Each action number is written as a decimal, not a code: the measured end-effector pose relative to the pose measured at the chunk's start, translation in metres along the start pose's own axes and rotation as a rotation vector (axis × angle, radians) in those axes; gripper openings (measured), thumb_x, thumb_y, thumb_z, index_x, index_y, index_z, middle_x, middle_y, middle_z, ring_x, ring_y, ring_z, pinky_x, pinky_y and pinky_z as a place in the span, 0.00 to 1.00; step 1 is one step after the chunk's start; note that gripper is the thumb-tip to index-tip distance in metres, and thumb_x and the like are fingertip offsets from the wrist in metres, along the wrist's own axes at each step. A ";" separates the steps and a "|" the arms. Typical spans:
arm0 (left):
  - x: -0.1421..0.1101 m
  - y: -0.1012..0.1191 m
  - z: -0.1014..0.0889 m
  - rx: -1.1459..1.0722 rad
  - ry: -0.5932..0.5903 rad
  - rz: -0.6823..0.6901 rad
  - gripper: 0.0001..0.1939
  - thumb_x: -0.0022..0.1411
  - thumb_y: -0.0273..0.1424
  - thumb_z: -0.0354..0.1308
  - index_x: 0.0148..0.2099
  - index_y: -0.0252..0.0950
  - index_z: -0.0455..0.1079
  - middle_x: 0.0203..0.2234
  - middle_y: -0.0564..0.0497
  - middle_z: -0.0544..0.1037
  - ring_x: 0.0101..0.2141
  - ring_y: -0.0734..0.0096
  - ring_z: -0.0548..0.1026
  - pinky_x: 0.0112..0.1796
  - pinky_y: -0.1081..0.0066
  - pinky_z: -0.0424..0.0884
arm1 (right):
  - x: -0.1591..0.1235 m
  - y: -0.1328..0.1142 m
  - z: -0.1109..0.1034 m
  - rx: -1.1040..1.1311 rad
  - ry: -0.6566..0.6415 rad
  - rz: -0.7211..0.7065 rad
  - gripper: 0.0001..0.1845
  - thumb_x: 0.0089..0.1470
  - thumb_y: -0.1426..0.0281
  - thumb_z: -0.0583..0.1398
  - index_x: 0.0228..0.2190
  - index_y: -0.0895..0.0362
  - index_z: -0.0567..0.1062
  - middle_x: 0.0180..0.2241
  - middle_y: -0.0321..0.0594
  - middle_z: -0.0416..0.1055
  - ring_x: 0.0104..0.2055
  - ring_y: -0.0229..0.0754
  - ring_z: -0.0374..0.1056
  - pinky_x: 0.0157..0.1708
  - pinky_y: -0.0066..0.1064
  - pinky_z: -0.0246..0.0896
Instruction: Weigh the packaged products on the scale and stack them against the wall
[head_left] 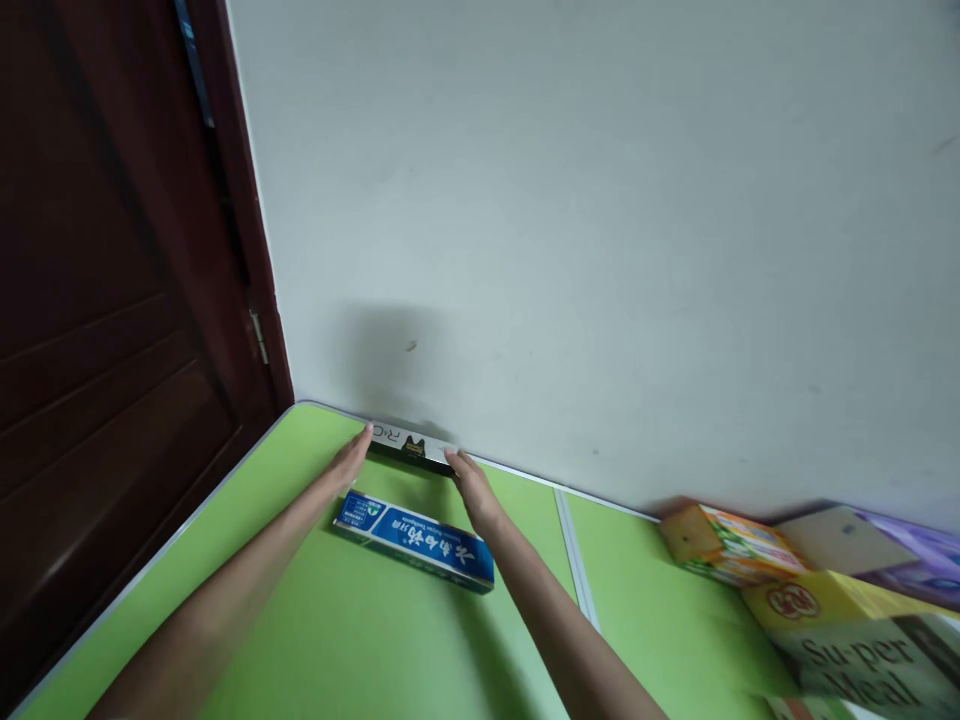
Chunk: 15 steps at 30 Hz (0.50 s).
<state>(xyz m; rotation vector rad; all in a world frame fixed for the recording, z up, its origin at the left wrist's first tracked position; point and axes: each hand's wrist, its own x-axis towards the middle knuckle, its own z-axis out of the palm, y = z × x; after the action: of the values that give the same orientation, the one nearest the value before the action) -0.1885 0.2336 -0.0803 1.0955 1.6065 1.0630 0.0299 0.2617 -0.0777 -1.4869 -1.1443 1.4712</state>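
Note:
A long, narrow black-and-white box [414,446] with a dark cat-head mark lies along the back edge of the green table, against the wall. My left hand [352,460] holds its left end, fingers straight and close together. At the other end, my right hand [474,490] has its fingertips on the box, so that it sits between both hands. Nearer to me, between my forearms, rests a blue toothpaste box [414,540], apart from the black-and-white one; its right end comes close to my right forearm.
Several cartons stand at the right: an orange box [727,545], a purple box [900,550] and a yellow Su-per Meal box [847,640]. A pale strip [576,555] crosses the green table [322,630]. A dark wooden door [112,350] is at the left.

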 end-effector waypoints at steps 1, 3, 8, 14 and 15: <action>-0.015 0.004 -0.004 0.012 -0.011 -0.019 0.39 0.56 0.60 0.40 0.61 0.41 0.61 0.62 0.48 0.55 0.61 0.54 0.54 0.59 0.55 0.51 | -0.015 -0.002 -0.004 0.012 -0.016 0.003 0.42 0.45 0.49 0.59 0.57 0.56 0.61 0.62 0.42 0.55 0.64 0.54 0.47 0.62 0.47 0.44; -0.047 0.009 -0.013 0.025 -0.043 -0.037 0.41 0.56 0.60 0.37 0.62 0.40 0.59 0.62 0.49 0.56 0.61 0.54 0.54 0.59 0.56 0.51 | -0.048 -0.002 -0.014 0.038 -0.076 0.008 0.42 0.45 0.49 0.60 0.58 0.54 0.61 0.62 0.41 0.54 0.64 0.54 0.48 0.62 0.47 0.43; -0.115 -0.002 -0.019 0.028 -0.092 -0.073 0.42 0.58 0.58 0.35 0.65 0.37 0.50 0.64 0.49 0.51 0.63 0.58 0.49 0.60 0.59 0.47 | -0.115 0.011 -0.022 0.041 -0.202 -0.001 0.39 0.44 0.50 0.61 0.56 0.50 0.63 0.59 0.40 0.61 0.63 0.56 0.51 0.61 0.48 0.45; -0.132 -0.018 -0.008 -0.002 -0.088 -0.061 0.41 0.60 0.55 0.34 0.67 0.34 0.45 0.65 0.49 0.45 0.64 0.65 0.43 0.61 0.63 0.43 | -0.126 0.021 -0.026 -0.014 -0.131 -0.041 0.42 0.42 0.49 0.61 0.55 0.54 0.65 0.59 0.44 0.61 0.63 0.56 0.50 0.62 0.47 0.41; -0.132 -0.018 -0.007 -0.007 -0.088 -0.050 0.41 0.60 0.55 0.34 0.67 0.34 0.46 0.65 0.49 0.47 0.64 0.64 0.43 0.61 0.63 0.43 | -0.126 0.022 -0.030 -0.011 -0.127 -0.049 0.41 0.42 0.49 0.61 0.55 0.55 0.65 0.59 0.45 0.60 0.63 0.56 0.51 0.61 0.47 0.42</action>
<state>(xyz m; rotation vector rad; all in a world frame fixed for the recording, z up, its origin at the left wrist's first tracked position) -0.1712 0.1012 -0.0697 1.0778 1.5512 0.9740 0.0685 0.1380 -0.0540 -1.3791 -1.2580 1.5459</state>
